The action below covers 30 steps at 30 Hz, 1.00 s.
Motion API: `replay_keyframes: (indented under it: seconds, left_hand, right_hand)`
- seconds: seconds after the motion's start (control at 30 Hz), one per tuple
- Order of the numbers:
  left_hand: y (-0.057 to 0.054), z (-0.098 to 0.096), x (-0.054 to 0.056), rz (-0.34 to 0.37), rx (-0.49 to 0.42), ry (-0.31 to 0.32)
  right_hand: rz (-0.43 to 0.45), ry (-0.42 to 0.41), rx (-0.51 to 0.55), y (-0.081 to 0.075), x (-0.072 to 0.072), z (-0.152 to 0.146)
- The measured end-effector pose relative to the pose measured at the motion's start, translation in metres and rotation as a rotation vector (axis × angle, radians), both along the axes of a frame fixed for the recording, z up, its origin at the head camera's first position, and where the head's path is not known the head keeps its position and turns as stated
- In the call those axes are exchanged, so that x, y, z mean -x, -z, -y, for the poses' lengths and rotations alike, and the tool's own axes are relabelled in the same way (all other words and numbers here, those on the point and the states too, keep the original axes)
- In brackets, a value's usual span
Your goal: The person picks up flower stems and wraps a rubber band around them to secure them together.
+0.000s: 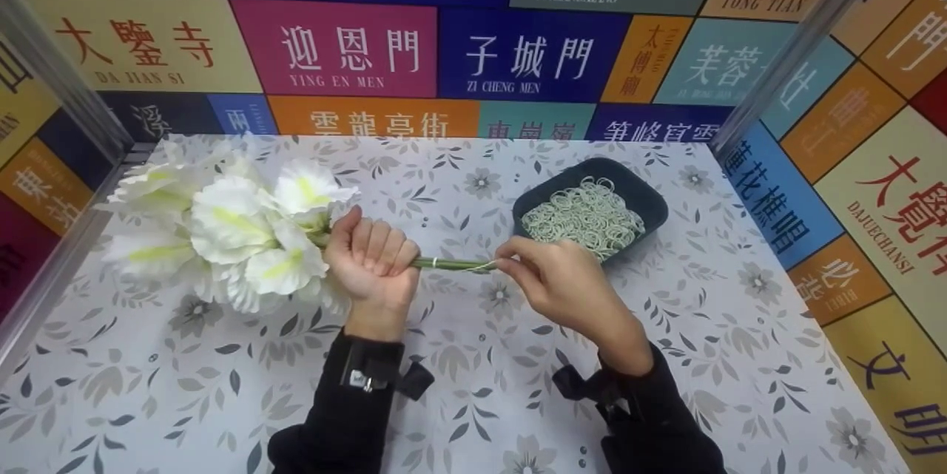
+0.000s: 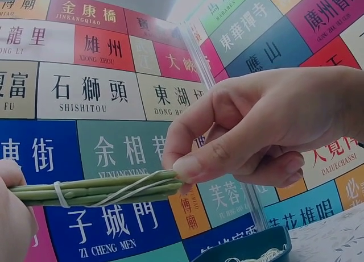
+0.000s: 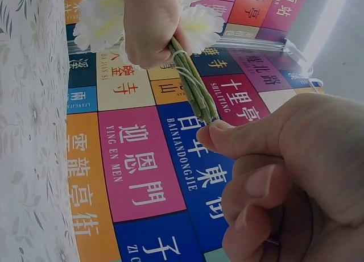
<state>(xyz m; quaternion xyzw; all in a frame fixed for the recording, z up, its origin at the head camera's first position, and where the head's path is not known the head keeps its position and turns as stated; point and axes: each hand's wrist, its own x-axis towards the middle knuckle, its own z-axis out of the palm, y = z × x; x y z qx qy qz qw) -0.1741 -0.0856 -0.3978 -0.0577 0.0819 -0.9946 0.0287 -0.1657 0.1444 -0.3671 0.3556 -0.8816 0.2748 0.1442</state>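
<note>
My left hand (image 1: 376, 256) grips a bunch of white flowers (image 1: 240, 222) by its green stems (image 2: 125, 191), the blooms spreading out to the left. A pale rubber band (image 2: 60, 194) circles the stems just beyond that fist. From there a strand of band slants along the stems towards their cut ends. At those ends my right hand (image 1: 566, 285) pinches the stretched strand between thumb and fingertips. In the right wrist view the thumb (image 3: 250, 138) and a fingertip meet right at the stem ends, while the other fingers are curled in.
A dark tray (image 1: 651, 204) heaped with pale rubber bands (image 1: 584, 217) stands behind my right hand. Leaf-patterned white cloth covers the table (image 1: 473, 393). Colourful panels with lettering (image 1: 340, 52) rise at the back and sides, joined by metal posts (image 1: 784, 52).
</note>
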Motion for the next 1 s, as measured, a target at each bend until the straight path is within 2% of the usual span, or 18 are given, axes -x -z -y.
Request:
replay_keyframes:
  seconds: [0.37,0.67,1.0]
  left_hand:
    - [0.0010,-0.0004,-0.0004,-0.078,-0.013,0.022]
    - [-0.0003,-0.0015,-0.0009,-0.071,-0.011,0.028]
    - [-0.0012,-0.0021,-0.0010,-0.027,0.003,0.014]
  right_hand:
    - [0.017,-0.018,0.005,0.0027,0.0037,-0.0007]
    - [0.038,-0.040,-0.002,0.0015,0.0054,-0.0043]
    - [-0.011,-0.077,0.007,0.0022,0.0078,-0.0069]
